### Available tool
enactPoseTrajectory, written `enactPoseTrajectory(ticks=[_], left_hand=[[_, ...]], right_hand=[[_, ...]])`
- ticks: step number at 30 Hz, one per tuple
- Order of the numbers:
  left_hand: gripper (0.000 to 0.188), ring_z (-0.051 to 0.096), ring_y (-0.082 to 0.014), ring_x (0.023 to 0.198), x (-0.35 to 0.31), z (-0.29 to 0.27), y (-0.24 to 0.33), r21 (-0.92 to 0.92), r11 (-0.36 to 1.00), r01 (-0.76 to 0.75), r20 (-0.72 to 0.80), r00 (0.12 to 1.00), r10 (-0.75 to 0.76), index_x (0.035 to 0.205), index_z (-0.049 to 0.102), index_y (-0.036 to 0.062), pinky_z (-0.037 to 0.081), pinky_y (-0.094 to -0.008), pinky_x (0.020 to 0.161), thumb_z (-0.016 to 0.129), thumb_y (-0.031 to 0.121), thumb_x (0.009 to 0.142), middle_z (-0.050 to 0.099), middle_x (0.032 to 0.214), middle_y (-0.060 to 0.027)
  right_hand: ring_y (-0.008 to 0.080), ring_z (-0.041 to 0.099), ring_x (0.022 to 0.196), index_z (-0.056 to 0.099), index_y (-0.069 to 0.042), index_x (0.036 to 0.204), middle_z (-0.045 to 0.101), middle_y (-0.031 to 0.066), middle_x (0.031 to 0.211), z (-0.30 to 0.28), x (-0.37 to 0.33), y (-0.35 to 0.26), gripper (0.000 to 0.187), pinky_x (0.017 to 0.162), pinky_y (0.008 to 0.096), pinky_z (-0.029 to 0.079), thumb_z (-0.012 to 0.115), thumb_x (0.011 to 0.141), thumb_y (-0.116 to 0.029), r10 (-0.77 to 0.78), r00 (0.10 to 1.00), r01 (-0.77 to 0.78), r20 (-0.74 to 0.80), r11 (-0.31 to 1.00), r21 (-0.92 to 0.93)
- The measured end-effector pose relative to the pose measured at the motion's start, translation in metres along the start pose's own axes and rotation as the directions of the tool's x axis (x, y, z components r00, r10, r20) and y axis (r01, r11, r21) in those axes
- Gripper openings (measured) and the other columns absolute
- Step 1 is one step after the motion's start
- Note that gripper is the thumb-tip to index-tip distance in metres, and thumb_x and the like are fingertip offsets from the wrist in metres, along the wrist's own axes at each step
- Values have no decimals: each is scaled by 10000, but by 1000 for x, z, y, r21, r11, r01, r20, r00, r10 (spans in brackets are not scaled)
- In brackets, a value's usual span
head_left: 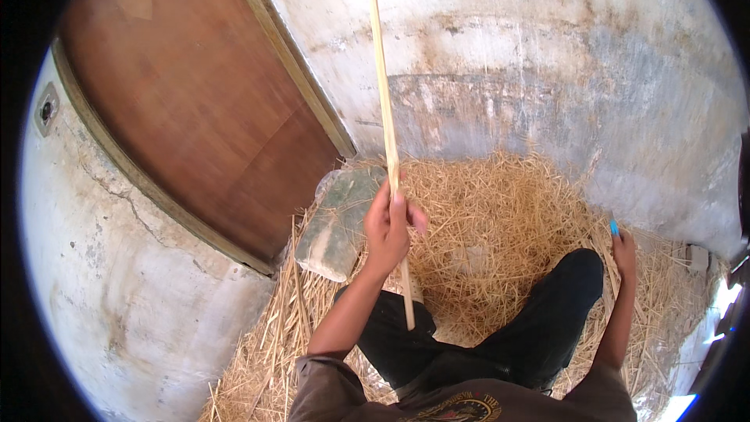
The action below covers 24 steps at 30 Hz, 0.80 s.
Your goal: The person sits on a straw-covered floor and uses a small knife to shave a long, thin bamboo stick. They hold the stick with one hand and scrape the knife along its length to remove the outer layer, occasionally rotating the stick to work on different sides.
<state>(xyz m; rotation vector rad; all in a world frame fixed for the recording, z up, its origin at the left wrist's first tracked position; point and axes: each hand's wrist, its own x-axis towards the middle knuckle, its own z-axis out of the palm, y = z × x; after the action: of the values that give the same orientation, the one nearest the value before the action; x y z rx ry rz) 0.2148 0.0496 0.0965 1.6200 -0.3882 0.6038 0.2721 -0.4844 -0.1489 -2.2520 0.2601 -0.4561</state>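
Note:
A long, thin strip of pale wood (381,70), which looks like split bamboo, stands almost upright before me. Around its lower part my left hand (387,230) is closed, with the thumb along the strip. The strip's lower end hangs over my left thigh, and its upper end runs out of the picture. Out to the right, beyond my right knee, my right hand (623,254) is closed on a small bright-blue object (614,228). Most of that object is hidden in the fingers, so its kind cannot be told. The right hand is well apart from the strip.
A thick heap of straw-coloured shavings (500,211) covers the floor between my legs and the stained wall (500,55). At the left lies a grey-green stone slab (336,223) beside a brown door (187,70). Loose pale strips (285,312) lie near my left elbow.

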Motion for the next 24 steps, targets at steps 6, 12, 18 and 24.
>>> enactPoseTrajectory(ticks=[6, 12, 18, 24], left_hand=[[391, 623, -130, 646, 67, 31, -17, -59, 988, -140, -93, 987, 134, 1335, 409, -18, 487, -248, 569, 390, 200, 1011, 640, 812, -96], [388, 644, -156, 714, 115, 50, -11, -179, 973, -147, -69, 988, 137, 1333, 411, -7, 505, -277, 614, 408, 206, 1008, 652, 885, -116], [375, 660, -193, 844, 131, 77, -1, -261, 963, -64, -23, 998, 60, 1317, 422, 7, 523, -286, 725, 412, 219, 1008, 659, 997, -146], [358, 676, -212, 855, 121, 80, -1, -227, 972, -62, 8, 998, 65, 1304, 412, 22, 527, -295, 706, 433, 216, 1003, 656, 1038, -186]], right_hand=[[388, 607, 639, 591, 63, 749, 610, 248, 680, 44, -221, 187, 439, 578, 489, 425, 489, 894, -339, 178, 981, -135, 79, 913, -384], [406, 628, 849, 612, 13, 920, 644, 236, 877, 104, -403, 293, 306, 718, 489, 493, 584, 797, -265, 404, 788, -212, 465, 886, -412], [380, 623, 959, 606, 23, 974, 628, 268, 974, 126, -466, 298, 361, 798, 506, 486, 584, 812, -299, 742, 624, -776, 246, 627, 78], [426, 606, 1009, 602, 107, 1048, 620, 295, 1065, 44, -450, 216, 651, 874, 476, 483, 702, 699, -434, 793, 609, -683, -10, 518, -514]])
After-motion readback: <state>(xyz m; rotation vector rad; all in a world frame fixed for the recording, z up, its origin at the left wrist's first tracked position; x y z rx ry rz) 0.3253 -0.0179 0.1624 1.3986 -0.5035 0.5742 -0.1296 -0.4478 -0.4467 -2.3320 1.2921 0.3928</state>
